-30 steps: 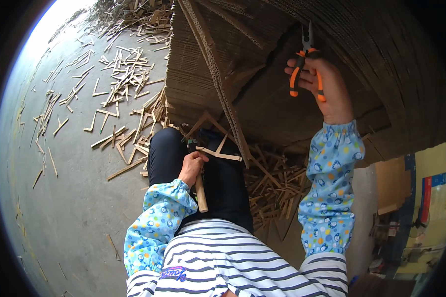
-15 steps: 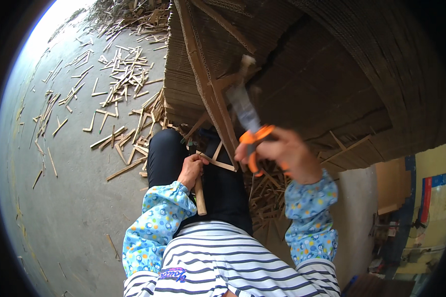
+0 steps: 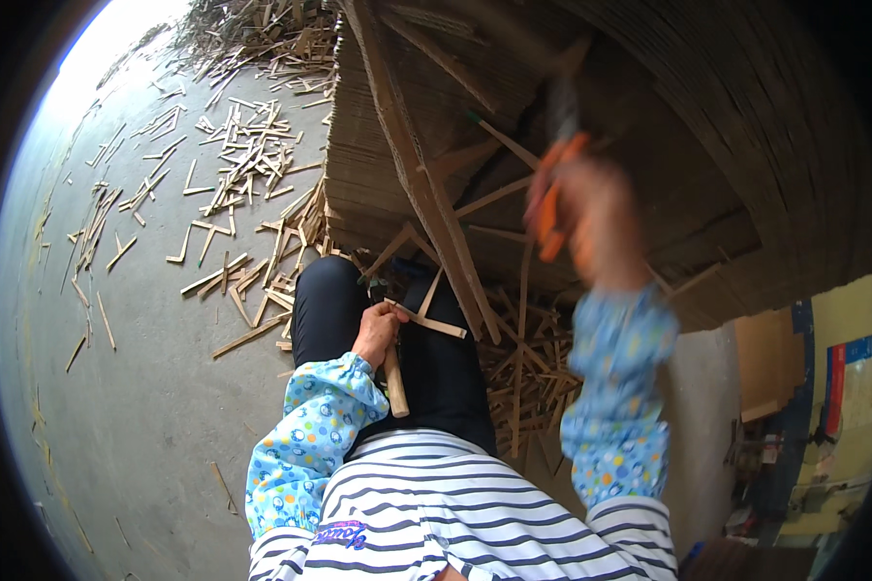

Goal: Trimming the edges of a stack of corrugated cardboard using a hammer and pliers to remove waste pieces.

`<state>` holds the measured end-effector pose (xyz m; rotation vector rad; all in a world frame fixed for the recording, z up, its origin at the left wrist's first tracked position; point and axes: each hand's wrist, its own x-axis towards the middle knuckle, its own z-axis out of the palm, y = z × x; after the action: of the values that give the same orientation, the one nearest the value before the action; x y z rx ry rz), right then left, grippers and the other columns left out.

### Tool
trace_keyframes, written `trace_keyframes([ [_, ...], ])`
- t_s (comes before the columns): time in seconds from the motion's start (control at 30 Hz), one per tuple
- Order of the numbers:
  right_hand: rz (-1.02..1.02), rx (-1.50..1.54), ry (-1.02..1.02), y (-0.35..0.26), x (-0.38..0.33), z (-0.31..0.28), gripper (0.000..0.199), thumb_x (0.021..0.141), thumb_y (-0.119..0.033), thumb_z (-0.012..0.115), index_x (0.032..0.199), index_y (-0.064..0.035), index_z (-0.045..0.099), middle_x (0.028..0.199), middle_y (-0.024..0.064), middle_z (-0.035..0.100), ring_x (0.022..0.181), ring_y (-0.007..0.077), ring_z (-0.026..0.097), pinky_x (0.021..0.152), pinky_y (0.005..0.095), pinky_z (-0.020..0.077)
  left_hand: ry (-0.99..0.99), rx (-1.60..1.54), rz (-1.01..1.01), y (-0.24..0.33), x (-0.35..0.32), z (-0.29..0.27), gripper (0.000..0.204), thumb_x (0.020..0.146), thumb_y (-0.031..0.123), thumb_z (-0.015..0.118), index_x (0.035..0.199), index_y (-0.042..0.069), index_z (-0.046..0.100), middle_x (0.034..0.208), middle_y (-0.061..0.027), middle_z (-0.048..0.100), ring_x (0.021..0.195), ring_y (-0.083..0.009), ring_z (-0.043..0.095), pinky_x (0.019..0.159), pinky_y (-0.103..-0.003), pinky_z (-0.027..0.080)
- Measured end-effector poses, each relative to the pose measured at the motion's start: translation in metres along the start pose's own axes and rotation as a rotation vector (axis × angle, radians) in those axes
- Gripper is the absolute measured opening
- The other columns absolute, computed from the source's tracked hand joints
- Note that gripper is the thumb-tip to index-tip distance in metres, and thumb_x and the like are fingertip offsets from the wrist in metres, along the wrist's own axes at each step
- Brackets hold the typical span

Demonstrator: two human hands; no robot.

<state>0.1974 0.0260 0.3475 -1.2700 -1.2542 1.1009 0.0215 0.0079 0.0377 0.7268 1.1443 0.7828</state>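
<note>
My left hand [image 3: 376,331] is closed over my lap around a wooden-handled tool, apparently a hammer [image 3: 395,387]; its dark head is hard to make out. The same fingers pinch joined thin wooden strips [image 3: 438,325], which reach across my right thigh. My right hand [image 3: 591,208], smeared by motion, is raised at the right in front of the large cardboard box. It grips what look like orange-handled scissors [image 3: 550,208], silver blades pointing up and away. A brownish blur shows near their tips; I cannot tell what it is.
The big cardboard box [image 3: 368,184] stands open before me, a cardboard edge running down toward my knees. Loose wooden strips [image 3: 247,145] litter the floor at left, with a heap [image 3: 262,34] farther off. More strips [image 3: 528,387] are piled beside my right leg. Shelving stands far right.
My right hand has swung up and to the right with the scissors. Several thin strips now show at the box opening beside it. My left hand has barely moved.
</note>
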Motion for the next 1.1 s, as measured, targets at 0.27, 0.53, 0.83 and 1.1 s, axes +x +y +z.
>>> trace_keyframes([
  [0.27, 0.136, -0.164, -0.459, 0.014, -0.035, 0.011, 0.029, 0.087, -0.019, 0.046, 0.104, 0.0017, 0.058, 0.091, 0.0118, 0.061, 0.077, 0.0155, 0.059, 0.071, 0.0266, 0.0474, -0.082, 0.031, -0.023, -0.007, 0.006, 0.005, 0.014, 0.079, 0.002, 0.044, 0.077, 0.003, 0.058, 0.068, -0.0019, 0.052, 0.056, -0.0096, 0.044, 0.051, -0.023, 0.038],
  [0.53, -0.107, -0.145, 0.155, -0.044, 0.024, -0.04, 0.032, 0.085, -0.023, 0.05, 0.103, 0.0018, 0.055, 0.09, 0.0137, 0.064, 0.082, 0.0214, 0.063, 0.071, 0.0327, 0.051, -0.072, 0.054, -0.012, 0.003, 0.0, 0.003, 0.015, 0.079, 0.001, 0.043, 0.076, 0.003, 0.057, 0.069, -0.0032, 0.054, 0.055, -0.0107, 0.045, 0.051, -0.023, 0.038],
  [0.83, -0.17, -0.058, 0.185, -0.042, 0.037, -0.02, 0.025, 0.086, -0.025, 0.05, 0.089, -0.0008, 0.055, 0.077, 0.0095, 0.061, 0.065, 0.0184, 0.061, 0.06, 0.029, 0.0504, -0.082, 0.075, -0.011, -0.006, 0.007, 0.0, 0.014, 0.078, 0.001, 0.044, 0.076, 0.004, 0.057, 0.071, -0.0031, 0.056, 0.059, -0.0102, 0.044, 0.054, -0.023, 0.038],
  [1.1, 0.177, -0.136, -0.332, 0.057, -0.035, 0.02, 0.025, 0.087, -0.019, 0.048, 0.096, 0.0016, 0.058, 0.082, 0.0046, 0.06, 0.072, 0.0105, 0.056, 0.064, 0.0237, 0.0449, -0.076, 0.031, -0.007, -0.006, 0.007, 0.01, 0.012, 0.077, 0.003, 0.046, 0.075, 0.004, 0.058, 0.061, -0.0007, 0.048, 0.053, -0.0102, 0.043, 0.047, -0.023, 0.036],
])
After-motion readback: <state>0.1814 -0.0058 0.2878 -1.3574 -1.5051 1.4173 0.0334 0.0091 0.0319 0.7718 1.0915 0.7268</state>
